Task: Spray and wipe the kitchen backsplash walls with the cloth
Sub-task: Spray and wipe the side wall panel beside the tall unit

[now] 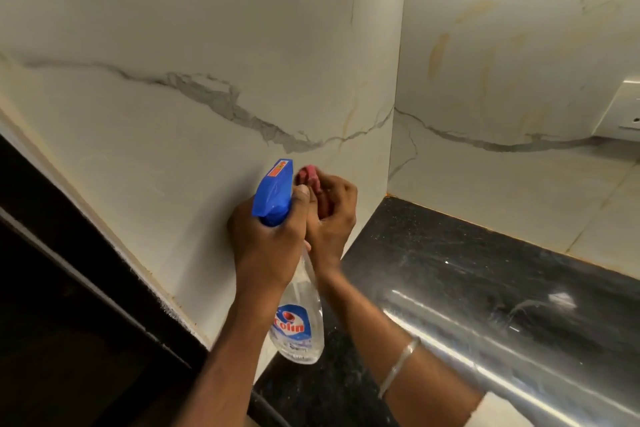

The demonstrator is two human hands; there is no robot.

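The left hand (266, 246) is wrapping its grip round the spray bottle (298, 322) neck, bottle near upright, nozzle facing the wall (173, 132); the right hand (332, 218) grip is pinching the cloth (308, 175).

Two hands (266, 243) (334, 215), one spray bottle (298, 326), one cloth (307, 176) (pink), one bangle (398, 367), one socket (627, 107).

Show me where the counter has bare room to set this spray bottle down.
The black countertop is bare between the base of the right backsplash wall and its shiny front edge, right into the corner. It is crowded only against the left wall, where the left hand grips the spray bottle and the right hand holds the pink cloth.
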